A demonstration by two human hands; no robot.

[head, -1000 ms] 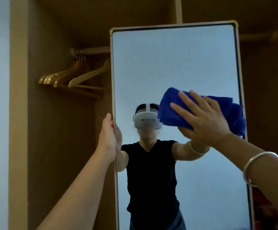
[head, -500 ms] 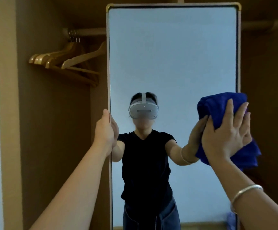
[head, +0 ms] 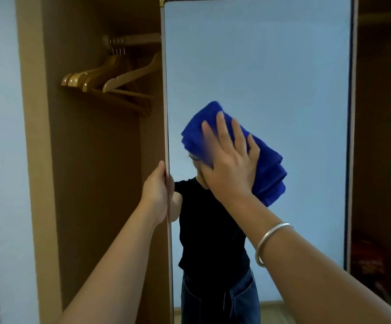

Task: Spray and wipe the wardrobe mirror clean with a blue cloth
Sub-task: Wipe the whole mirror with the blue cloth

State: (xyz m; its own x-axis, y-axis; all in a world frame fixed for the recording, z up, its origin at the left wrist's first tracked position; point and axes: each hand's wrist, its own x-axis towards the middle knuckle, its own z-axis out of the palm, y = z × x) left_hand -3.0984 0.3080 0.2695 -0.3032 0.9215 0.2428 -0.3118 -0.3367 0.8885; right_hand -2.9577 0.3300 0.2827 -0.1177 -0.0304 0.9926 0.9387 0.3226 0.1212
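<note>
The tall wardrobe mirror (head: 283, 66) with a thin gold frame fills the middle and right of the head view. My right hand (head: 230, 164), fingers spread, presses a folded blue cloth (head: 269, 174) flat against the glass left of the mirror's centre. A silver bangle sits on that wrist. My left hand (head: 156, 190) grips the mirror's left edge at mid height. The glass reflects a person in a black top. No spray bottle is in view.
Left of the mirror the open wardrobe (head: 91, 160) holds several wooden hangers (head: 110, 83) on a rail (head: 131, 39). A pale wall (head: 0, 136) lies at far left. Dark wardrobe space (head: 381, 136) lies to the right.
My right hand swept the cloth from the middle to the mirror's right edge, then back left and slightly up. My left hand kept its grip on the mirror's left edge.
</note>
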